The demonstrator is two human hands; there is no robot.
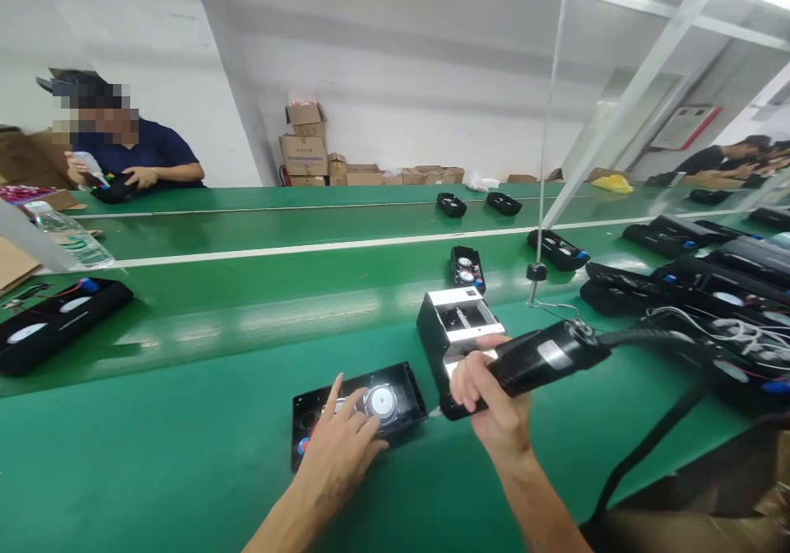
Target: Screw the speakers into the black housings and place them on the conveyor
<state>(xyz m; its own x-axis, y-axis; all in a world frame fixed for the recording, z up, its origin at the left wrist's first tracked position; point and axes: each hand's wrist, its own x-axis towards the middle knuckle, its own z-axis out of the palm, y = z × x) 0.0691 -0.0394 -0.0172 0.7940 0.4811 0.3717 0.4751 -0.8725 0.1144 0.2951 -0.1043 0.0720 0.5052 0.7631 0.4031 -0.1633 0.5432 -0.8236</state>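
My left hand (346,446) lies with spread fingers across a black speaker box (395,429), touching its face. A round white-centred speaker driver (382,403) shows beside my fingertips, and a bit of red and blue wiring is at the box's left end. My right hand (494,405) is wrapped around a black electric screwdriver (543,360), held nearly level. Its tip points left and meets or nearly meets the right end of the box; exact contact is too blurred to tell. Just behind the screwdriver stands a black-and-white screw feeder (460,322), partly hidden by my hand.
Another open speaker box (467,269) sits behind the feeder. Many black speaker housings (728,281) with loose white cables crowd the right side. One more housing (62,318) lies at left, near a plastic bottle (71,236). A co-worker (141,154) sits across the green bench.
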